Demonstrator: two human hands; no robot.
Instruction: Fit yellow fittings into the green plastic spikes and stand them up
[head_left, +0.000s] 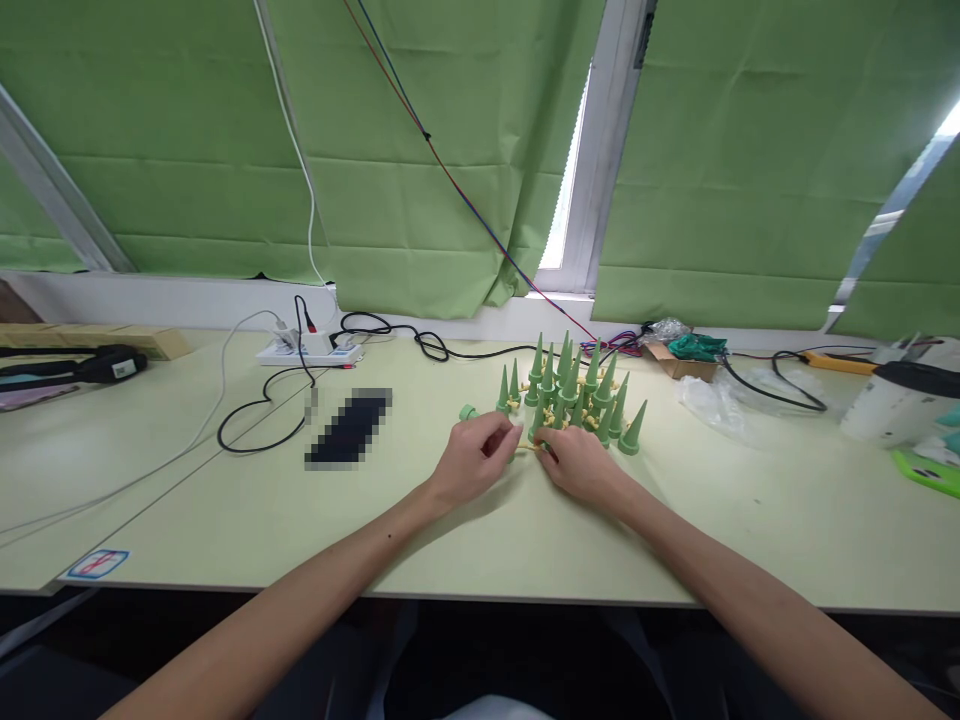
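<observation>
Several green pointed cones (570, 385) with ring-shaped bases stand in a tight cluster, with bits of yellow cord (529, 447) among them. My left hand (474, 455) is closed in a pinch at the near left of the cluster. From its fingertips a short length of the cord runs across to my right hand (577, 462), whose fingers are pinched on it by the front cones. A bit of green shows under my left fingertips, mostly hidden. Just behind that hand a green cap-like piece (468, 411) lies on the table, partly covered.
A dark pixelated rectangle (349, 430) lies left of my hands. Behind it are a power strip (307, 352) and looping black cables. To the right are a small cardboard box (682, 362), clear plastic bags (716, 405), a white cup (896, 400) and a green-cased phone (926, 472).
</observation>
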